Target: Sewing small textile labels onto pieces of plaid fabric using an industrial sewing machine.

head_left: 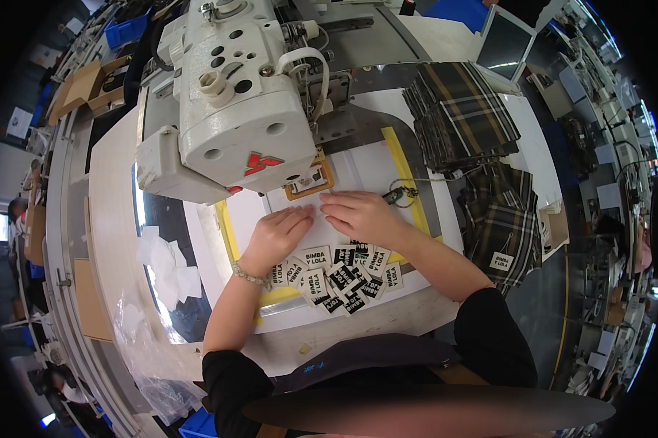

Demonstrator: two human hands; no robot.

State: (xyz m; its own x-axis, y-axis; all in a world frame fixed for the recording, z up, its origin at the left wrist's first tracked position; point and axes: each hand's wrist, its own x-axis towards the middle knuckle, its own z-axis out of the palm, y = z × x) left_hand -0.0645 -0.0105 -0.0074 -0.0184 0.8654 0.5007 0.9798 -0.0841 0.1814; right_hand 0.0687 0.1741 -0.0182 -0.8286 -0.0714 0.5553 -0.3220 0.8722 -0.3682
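Observation:
Both hands lie on a white sheet edged with yellow tape, below the head of a white sewing machine. My left hand rests with its fingers stretched out toward the middle. Opposite it, my right hand lies flat, its fingertips close to those of the left. A small yellow-edged clamp frame sits just beyond the fingertips, under the machine head. Whether anything thin lies beneath the fingers is hidden. Nearer to me, a loose pile of black and white fabric labels spreads below the hands.
Dark plaid fabric pieces stand stacked at the right, with more plaid pieces nearer. Small thread snips lie beside my right hand. White paper scraps and clear plastic are at the left. A screen stands far right.

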